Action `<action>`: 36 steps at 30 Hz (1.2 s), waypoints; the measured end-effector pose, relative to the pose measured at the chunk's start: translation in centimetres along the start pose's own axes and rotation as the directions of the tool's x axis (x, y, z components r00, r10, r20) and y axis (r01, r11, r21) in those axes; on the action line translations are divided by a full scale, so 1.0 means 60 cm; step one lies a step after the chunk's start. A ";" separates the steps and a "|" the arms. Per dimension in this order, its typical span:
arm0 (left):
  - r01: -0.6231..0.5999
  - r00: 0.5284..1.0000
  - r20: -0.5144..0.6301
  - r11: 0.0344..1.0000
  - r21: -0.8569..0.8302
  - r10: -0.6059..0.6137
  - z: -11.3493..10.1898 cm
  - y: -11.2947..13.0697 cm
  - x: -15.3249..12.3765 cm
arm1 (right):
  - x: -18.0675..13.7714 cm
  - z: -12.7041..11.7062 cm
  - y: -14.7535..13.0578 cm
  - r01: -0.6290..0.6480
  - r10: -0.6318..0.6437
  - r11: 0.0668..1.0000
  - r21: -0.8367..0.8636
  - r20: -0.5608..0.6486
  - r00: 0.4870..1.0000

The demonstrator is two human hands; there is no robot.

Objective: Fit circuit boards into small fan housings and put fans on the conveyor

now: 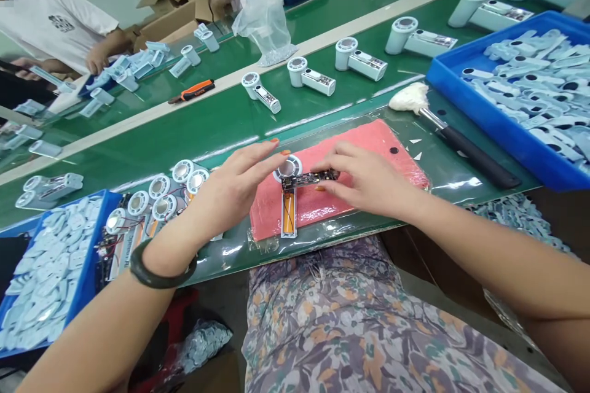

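A small handheld fan with a round head (288,167) lies on a pink pad (364,166). Its handle (289,215) points toward me, uncovered, with an orange strip inside. Across the handle's top end sits a narrow black circuit board (308,179), turned sideways to the right. My right hand (362,175) pinches the board's right end between thumb and fingers. My left hand (239,175) reaches in from the left, fingers stretched out and apart, fingertips at the upper rim of the fan head. Its thumb is hidden.
Several fan bodies (159,187) with wires lie left, beside a blue bin (85,264) of pale blue parts. Another blue bin (498,116) stands right, near a black-handled tool (479,156). Assembled fans (311,77) and orange pliers (198,90) lie beyond. Two people work opposite.
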State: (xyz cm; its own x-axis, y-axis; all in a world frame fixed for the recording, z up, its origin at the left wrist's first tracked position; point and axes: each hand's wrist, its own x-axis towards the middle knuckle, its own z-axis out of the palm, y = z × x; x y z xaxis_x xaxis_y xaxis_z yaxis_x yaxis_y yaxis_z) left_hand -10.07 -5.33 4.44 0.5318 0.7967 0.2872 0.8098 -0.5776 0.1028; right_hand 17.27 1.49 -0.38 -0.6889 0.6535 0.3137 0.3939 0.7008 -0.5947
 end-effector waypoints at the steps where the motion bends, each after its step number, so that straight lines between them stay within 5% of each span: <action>1: -0.029 0.997 0.067 0.999 -0.035 0.032 0.000 -0.002 0.010 | -0.008 0.004 -0.005 -0.020 0.020 1.000 0.019 -0.024 0.999; 5: -0.086 0.937 0.324 0.985 -0.151 0.131 0.009 -0.023 0.057 | -0.027 0.018 -0.016 -0.071 0.076 0.996 0.054 -0.094 0.993; 8: -0.094 0.913 0.383 0.986 -0.136 0.139 0.011 -0.034 0.073 | -0.031 0.018 -0.019 -0.097 0.101 0.994 0.040 -0.112 0.989; 13: 0.011 0.957 0.290 1.000 0.012 -0.014 0.012 -0.022 0.047 | -0.025 0.008 -0.030 -0.127 0.121 0.992 -0.026 -0.166 0.979; 19: 0.252 0.950 0.151 0.957 0.146 -0.274 0.030 0.032 -0.003 | -0.020 0.013 -0.034 -0.178 0.164 0.982 -0.063 -0.186 0.969; 23: 0.200 0.973 -0.148 0.971 0.134 -0.180 0.048 0.068 -0.032 | -0.029 0.021 -0.026 -0.200 0.197 0.980 0.000 -0.195 0.961; 26: 0.145 0.937 -0.337 0.979 0.140 -0.091 0.069 0.087 -0.047 | -0.033 0.024 -0.019 -0.207 0.209 0.978 0.030 -0.206 0.956; 36: 0.193 0.939 -0.313 0.971 0.140 -0.142 0.116 0.092 -0.014 | -0.024 0.025 -0.010 -0.230 0.256 0.962 0.150 -0.184 0.949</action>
State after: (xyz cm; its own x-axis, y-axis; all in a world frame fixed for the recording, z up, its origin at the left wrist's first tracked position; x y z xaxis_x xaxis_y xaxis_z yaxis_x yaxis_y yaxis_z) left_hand -4.33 -7.92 -1.89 0.3071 0.7742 0.5534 0.9238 -0.3822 0.0221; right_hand 17.13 -0.31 -1.58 -0.4413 0.8520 0.2816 0.4460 0.4806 -0.7550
